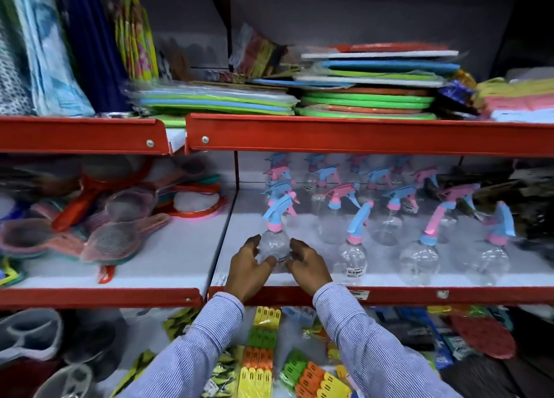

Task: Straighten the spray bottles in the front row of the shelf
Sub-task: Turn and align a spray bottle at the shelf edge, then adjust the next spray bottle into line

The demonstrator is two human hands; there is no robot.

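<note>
Clear spray bottles with pink and blue trigger heads stand in rows on the white middle shelf (299, 280). The leftmost front-row bottle (274, 241), with a blue trigger and pink collar, is gripped from both sides by my left hand (248, 265) and my right hand (305, 262). To its right in the front row stand a second bottle (353, 256) with a blue trigger, a third bottle (419, 259) with a pink trigger, and a fourth bottle (494, 256). Their trigger heads point in differing directions. More bottles (392, 217) stand behind.
A red shelf lip (419, 295) runs below the bottles, another red lip (359, 136) above them. Mesh strainers (114, 238) lie on the shelf to the left. Stacked coloured mats (368, 97) fill the upper shelf. Packs of coloured clips (260, 352) sit below.
</note>
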